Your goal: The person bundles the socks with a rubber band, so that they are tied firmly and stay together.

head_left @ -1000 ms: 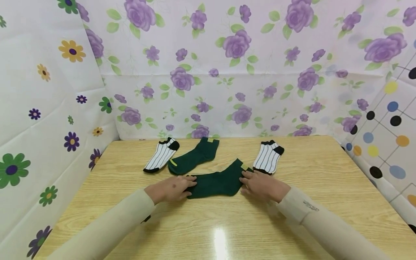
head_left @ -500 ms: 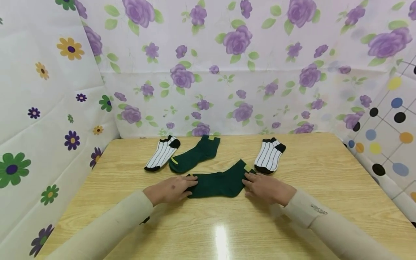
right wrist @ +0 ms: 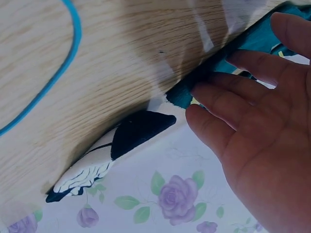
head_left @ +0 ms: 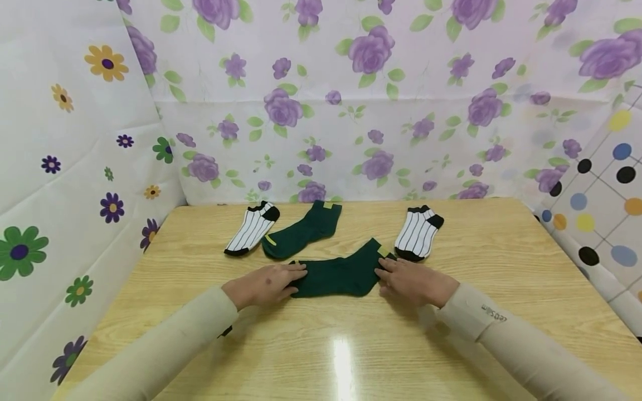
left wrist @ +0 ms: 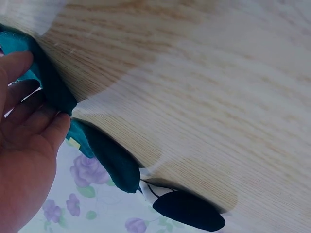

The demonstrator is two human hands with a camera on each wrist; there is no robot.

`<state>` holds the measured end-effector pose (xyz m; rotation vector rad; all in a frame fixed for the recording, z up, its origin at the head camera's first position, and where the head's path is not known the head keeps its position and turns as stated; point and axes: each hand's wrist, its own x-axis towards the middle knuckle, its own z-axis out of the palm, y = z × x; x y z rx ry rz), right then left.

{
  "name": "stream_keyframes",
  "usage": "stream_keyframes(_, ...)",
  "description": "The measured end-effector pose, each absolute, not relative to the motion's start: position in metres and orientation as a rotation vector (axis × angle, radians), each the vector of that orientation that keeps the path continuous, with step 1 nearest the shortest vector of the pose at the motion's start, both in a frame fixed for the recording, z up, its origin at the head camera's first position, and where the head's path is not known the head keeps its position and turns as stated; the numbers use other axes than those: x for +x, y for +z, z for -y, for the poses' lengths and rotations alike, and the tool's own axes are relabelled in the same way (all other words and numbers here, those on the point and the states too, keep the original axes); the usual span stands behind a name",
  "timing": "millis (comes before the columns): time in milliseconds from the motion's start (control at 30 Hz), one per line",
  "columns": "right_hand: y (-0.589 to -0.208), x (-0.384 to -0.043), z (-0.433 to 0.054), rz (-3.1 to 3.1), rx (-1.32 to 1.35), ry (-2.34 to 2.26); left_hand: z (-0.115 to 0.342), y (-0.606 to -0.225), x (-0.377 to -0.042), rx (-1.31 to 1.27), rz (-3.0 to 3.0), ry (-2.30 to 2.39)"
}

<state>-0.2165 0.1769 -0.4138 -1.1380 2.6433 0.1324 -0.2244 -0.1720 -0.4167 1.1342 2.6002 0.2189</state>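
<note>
A dark green sock [head_left: 336, 277] lies flat and sideways near the middle of the table. My left hand [head_left: 266, 284] rests its fingers on the toe end. At the cuff, beside a yellow tag, my right hand [head_left: 413, 281] touches the fabric with extended fingers. The left wrist view has the sock's toe [left wrist: 53, 82] against relaxed fingers, none visibly curled round it. Behind lies a second green sock [head_left: 303, 231] with a yellow toe stripe. A striped white sock with black trim [head_left: 253, 229] is to its left. Another striped sock [head_left: 418, 234] sits just beyond my right hand.
The wooden table [head_left: 301, 351] meets a flowered cloth [head_left: 331, 139] at its back edge. Patterned cloths hang at both sides. A small dark item [head_left: 227, 331] peeks out by the left sleeve. In the right wrist view a blue cord-like curve [right wrist: 73, 46] crosses the tabletop.
The head view has tilted slightly, so the scene sits higher. The right hand shifted a little to the right at the cuff, then stayed. The left hand remains at the toe.
</note>
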Motion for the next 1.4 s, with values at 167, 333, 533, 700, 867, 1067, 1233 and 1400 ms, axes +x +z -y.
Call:
stream_keyframes(167, -0.412, -0.22, -0.177, -2.634, -1.134, 0.134, 0.173, -0.416, -0.225, 1.129, -2.603, 0.208)
stream_keyframes(333, -0.411, -0.222, -0.176, -2.627, -1.125, 0.124, 0.175, -0.416, -0.225, 1.122, -2.601, 0.219)
stream_keyframes(533, -0.404, -0.227, -0.178, -2.61, -1.14, 0.074, 0.183, -0.412, -0.231, 1.113, -2.584, 0.408)
stream_keyframes(700, -0.392, -0.241, -0.176, -2.62, -1.15, 0.025, 0.194, -0.406, -0.239, 1.124, -2.646, 0.453)
stream_keyframes(867, -0.385, -0.258, -0.165, -2.615, -1.136, 0.035, 0.203, -0.402, -0.244, 1.08, -2.685, 0.488)
stream_keyframes(1067, -0.381, -0.281, -0.15, -2.608, -1.14, 0.047, 0.213, -0.401, -0.247, 0.908, -2.76, 0.678)
stream_keyframes(1233, -0.378, -0.297, -0.132, -2.595, -1.095, 0.023, 0.219, -0.401, -0.25, 0.755, -2.826, 0.73)
stream_keyframes(1400, -0.382, -0.307, -0.112, -2.579, -1.044, 0.03, 0.223, -0.4, -0.252, 0.541, -2.813, 0.778)
